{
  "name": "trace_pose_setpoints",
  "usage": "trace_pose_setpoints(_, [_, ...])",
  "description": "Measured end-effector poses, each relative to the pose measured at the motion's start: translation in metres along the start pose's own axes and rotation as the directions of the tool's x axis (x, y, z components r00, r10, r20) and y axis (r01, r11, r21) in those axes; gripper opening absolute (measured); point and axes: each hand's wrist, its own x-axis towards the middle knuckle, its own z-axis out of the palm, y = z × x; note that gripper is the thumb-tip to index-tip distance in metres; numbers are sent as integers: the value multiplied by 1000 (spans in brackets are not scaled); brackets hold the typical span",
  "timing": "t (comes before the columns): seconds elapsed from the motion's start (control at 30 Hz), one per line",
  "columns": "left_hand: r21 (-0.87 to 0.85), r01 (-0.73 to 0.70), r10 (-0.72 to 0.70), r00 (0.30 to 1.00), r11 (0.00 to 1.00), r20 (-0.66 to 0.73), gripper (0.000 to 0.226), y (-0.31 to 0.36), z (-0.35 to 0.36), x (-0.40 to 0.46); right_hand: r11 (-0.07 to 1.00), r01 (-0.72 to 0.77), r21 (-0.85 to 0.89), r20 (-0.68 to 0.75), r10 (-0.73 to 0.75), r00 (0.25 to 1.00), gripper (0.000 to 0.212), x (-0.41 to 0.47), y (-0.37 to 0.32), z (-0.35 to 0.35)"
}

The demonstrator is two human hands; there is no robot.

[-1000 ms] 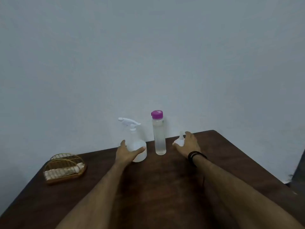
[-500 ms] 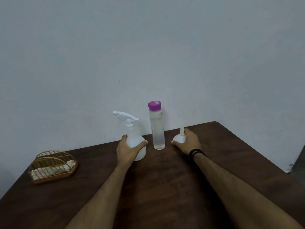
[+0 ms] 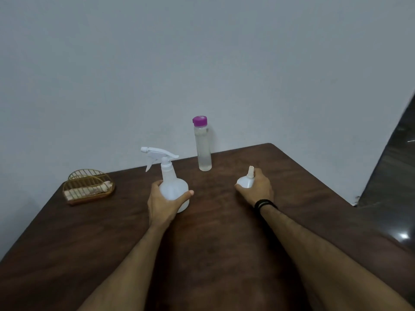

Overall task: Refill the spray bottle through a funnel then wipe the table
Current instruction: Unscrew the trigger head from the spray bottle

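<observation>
With the left hand (image 3: 167, 204) wrapped around the spray bottle (image 3: 173, 187) and the right hand (image 3: 258, 189) cupping the funnel (image 3: 246, 184), hold the bottle steady on the surface (image 3: 213, 243) and twist off its top first.

spray bottle (image 3: 173, 187): white, upright, capped | funnel (image 3: 246, 181): white, inverted, spout up | table (image 3: 213, 232): dark wood

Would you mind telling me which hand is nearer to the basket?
Left. The left hand grips the spray bottle, right of the basket; the right hand, on the funnel, is farther right.

Wire basket (image 3: 88, 186), black wristband (image 3: 265, 204)
</observation>
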Motion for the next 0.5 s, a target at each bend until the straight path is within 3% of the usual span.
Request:
trace_pose_setpoints(0.33, [30, -58, 57, 998, 998, 27, 106, -3, -23, -62, 996, -83, -13, -71, 82, 994, 69, -49, 20, -48])
trace_pose_setpoints(0.43, [29, -55, 54, 998, 998, 37, 108, -3, -25, -68, 991, -15, -136, -197, -12, 980, 96, -58, 20, -52])
trace_pose_setpoints(0.5, [29, -51, 50, 998, 998, 40, 108, -2, -26, -69, 973, 110, -201, -304, -169, 938, 91, -66, 14, -54])
